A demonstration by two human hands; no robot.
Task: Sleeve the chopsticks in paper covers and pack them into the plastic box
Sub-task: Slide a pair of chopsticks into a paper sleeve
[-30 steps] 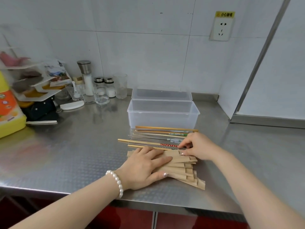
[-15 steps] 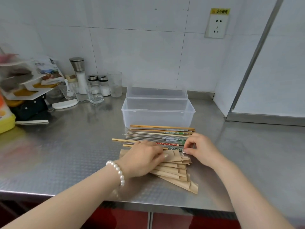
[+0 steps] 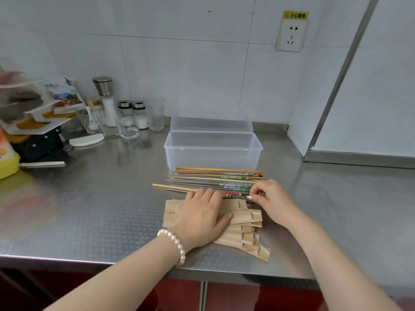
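A row of mixed wooden and metal chopsticks (image 3: 215,180) lies on the steel counter in front of a clear plastic box (image 3: 212,153) whose lid stands open behind it. A fanned pile of brown paper covers (image 3: 247,221) lies nearer to me. My left hand (image 3: 199,216) rests on the pile, its fingers curled at the far edge by the nearest chopsticks. My right hand (image 3: 271,198) pinches the right end of the nearest chopstick, the red-patterned one (image 3: 234,194).
Salt grinder (image 3: 105,99), small jars and glasses (image 3: 129,126) stand at the back left beside stacked trays (image 3: 29,113) and a yellow container (image 3: 6,162). A wall socket (image 3: 290,32) is above. The counter's front edge runs just below the paper pile.
My left hand went from lying flat on the covers to curling its fingers at the pile's far edge. My right hand shifted slightly right and pinches the chopstick end.
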